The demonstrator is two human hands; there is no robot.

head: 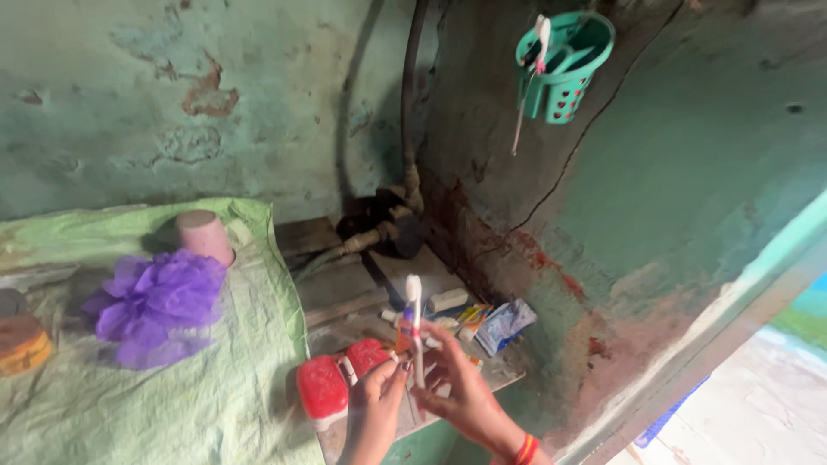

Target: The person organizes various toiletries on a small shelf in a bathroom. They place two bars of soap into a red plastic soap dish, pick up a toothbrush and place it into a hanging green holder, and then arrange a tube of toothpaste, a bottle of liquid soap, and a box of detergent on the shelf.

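Crumpled blue-and-white plastic sachet [505, 325], lying on the wooden shelf [345, 293] close to the stained right wall. Just left of it, a small flat orange-and-yellow packet [473, 320], touching the sachet's edge. Beside that, a white tube [449, 300], lying flat. Nearer the front edge, two red plastic cases [323, 389] side by side, with white undersides.

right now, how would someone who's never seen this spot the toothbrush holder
Start at the dark pipe running up the corner of the peeling green wall. Just right of it, near the top, hangs a small teal plastic basket with red-backed holes low on its side. It is the only thing mounted on the wall, and a white toothbrush pokes out of it.
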